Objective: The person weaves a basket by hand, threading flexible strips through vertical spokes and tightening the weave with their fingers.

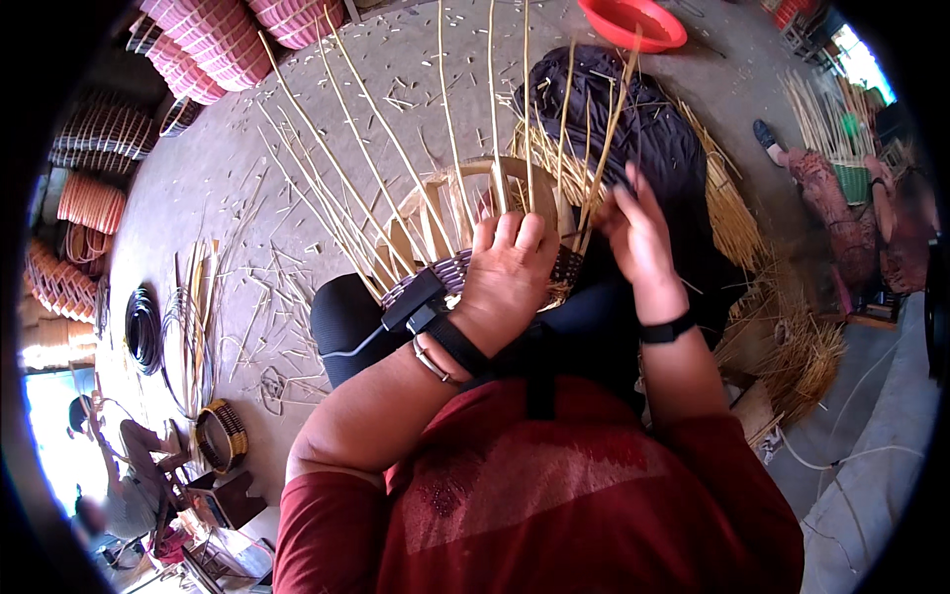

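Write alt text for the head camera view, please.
A person's left hand rests on the dark woven side of a basket with tall pale stakes; their blurred right hand is raised beside it. Scraps litter the grey floor, with other people towards both edges.

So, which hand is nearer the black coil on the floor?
The left. The left hand is on the unfinished basket, off to the right of the black coil; the right hand is farther right from it, at the basket's other side.
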Tool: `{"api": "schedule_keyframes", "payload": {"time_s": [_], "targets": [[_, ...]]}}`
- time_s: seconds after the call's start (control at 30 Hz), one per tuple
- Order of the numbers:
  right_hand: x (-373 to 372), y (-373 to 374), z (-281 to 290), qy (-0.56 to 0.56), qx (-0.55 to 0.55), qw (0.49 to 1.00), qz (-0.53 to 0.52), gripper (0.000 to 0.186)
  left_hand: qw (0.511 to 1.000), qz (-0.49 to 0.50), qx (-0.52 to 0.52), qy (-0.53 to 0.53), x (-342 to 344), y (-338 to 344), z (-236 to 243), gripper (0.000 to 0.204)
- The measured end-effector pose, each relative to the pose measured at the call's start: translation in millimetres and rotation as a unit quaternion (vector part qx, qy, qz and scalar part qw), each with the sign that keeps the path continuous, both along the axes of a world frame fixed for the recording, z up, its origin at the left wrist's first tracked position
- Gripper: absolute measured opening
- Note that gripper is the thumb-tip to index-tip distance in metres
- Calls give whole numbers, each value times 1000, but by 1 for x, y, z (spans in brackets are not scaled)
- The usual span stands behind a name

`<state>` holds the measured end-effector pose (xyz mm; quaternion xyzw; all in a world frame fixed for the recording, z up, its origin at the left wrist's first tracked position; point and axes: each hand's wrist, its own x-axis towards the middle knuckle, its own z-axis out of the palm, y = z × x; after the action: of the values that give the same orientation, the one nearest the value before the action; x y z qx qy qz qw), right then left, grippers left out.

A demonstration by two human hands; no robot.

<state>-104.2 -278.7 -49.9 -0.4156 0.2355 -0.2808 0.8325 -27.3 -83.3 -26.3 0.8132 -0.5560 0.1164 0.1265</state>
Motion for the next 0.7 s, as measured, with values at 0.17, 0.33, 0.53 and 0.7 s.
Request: {"api": "schedule_keyframes", "payload": {"time_s": [0.17, 0.33, 0.53, 0.7], "targets": [[-48, 9, -15, 61, 140, 988, -30, 38, 999, -34, 10, -19, 3, 9, -4, 59], [1, 80, 128, -172, -226, 937, 204, 37, 990, 25, -112, 82, 28, 66, 49, 74], [28, 100, 95, -168, -76, 948, 258, 37, 948, 124, -261, 135, 24, 148, 12, 77], [46, 94, 67, -190, -82, 952, 224, 35, 968, 108, -185, 128, 57, 154, 23, 62]]}}
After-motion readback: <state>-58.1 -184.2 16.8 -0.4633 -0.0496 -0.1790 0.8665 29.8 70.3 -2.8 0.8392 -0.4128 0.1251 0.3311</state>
